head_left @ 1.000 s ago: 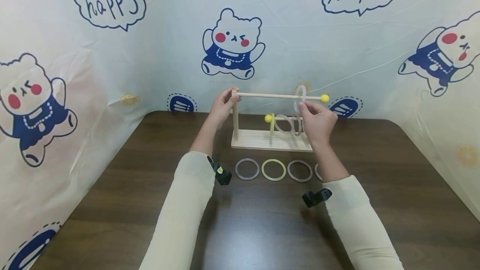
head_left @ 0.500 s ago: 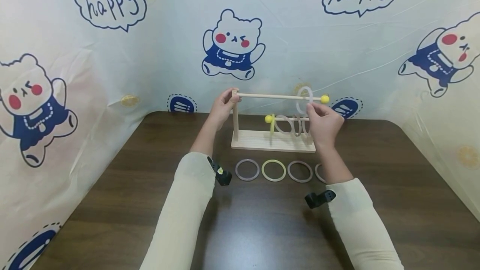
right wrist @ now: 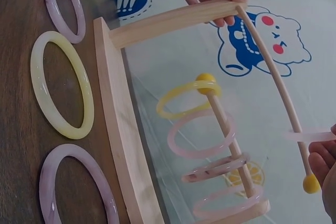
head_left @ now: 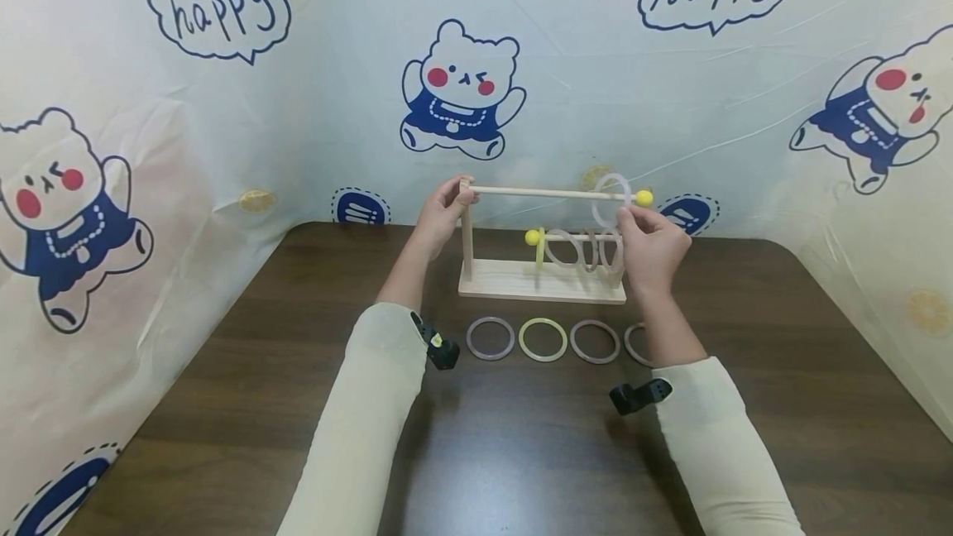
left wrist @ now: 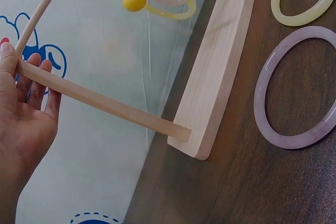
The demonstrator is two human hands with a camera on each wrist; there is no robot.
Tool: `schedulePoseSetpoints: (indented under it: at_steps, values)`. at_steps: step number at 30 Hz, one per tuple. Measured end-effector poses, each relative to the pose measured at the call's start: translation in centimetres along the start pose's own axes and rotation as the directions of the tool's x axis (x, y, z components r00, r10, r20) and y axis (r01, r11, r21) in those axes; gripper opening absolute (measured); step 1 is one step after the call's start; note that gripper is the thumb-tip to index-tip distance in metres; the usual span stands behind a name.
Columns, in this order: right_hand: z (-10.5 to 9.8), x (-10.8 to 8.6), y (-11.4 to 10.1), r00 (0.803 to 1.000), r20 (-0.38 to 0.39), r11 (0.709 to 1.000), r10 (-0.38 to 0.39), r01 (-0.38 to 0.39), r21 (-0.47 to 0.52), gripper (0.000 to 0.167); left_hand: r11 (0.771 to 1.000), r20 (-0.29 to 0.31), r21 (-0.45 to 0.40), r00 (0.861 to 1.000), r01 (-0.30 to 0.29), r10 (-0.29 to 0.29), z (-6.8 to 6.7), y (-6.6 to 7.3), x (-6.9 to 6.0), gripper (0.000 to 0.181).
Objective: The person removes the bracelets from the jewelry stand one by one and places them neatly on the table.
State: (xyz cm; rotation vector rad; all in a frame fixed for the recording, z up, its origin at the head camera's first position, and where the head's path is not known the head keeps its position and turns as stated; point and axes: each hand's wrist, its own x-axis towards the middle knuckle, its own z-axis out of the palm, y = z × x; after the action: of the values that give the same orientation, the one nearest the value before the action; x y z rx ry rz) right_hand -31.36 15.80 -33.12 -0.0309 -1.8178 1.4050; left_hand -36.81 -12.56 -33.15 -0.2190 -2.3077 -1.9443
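My left hand (head_left: 442, 212) grips the top of the left post of a wooden bangle rack (head_left: 514, 281), thumb in front and fingers behind. Pale translucent bangle (head_left: 612, 177) hangs around the rack's upper rod (head_left: 532, 192), near the yellow ball (head_left: 644, 198) at its right end. My right hand (head_left: 657, 248) pinches that bangle at its lower right edge; the right wrist view shows only part of the hand. On the lower rod sit several bangles, with a yellow bangle (right wrist: 163, 110) by its ball end and a pink bangle (right wrist: 171, 142) beside it.
In front of the rack, several bangles lie in a row on the dark wood table (head_left: 506, 453): a lilac bangle (head_left: 490, 357), a yellow bangle (head_left: 543, 359), another lilac bangle (head_left: 595, 360) and one partly hidden by my right wrist. A patterned curtain (head_left: 335, 106) hangs behind.
My right hand has moved right along the upper rod, bringing the pale bangle closer to the yellow ball. My left hand stays on the post.
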Motion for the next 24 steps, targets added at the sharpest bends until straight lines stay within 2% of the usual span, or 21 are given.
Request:
schedulePoseSetpoints:
  at_steps: [5,11,16,24]
  values:
    - [-0.3,0.3,0.3,1.000,-0.008,1.000,0.017,-0.017,-0.002,0.016,1.000,-0.001,0.000,1.000,0.002,-0.002,0.0,0.1,-0.1,0.045]
    - [-0.6,0.5,0.5,0.996,0.009,0.994,0.094,-0.094,0.061,0.018,1.000,-0.002,0.000,1.000,-0.001,0.001,0.0,0.1,0.0,0.044]
    - [-0.9,0.6,0.6,0.988,0.022,0.981,0.154,-0.156,0.113,0.019,1.000,0.003,-0.009,1.000,-0.012,0.012,0.0,-0.1,0.1,0.044]
    - [-1.2,0.8,0.9,0.978,0.020,0.955,0.206,-0.206,0.213,0.020,1.000,0.004,0.000,1.000,-0.008,0.008,0.0,-0.1,0.1,0.043]
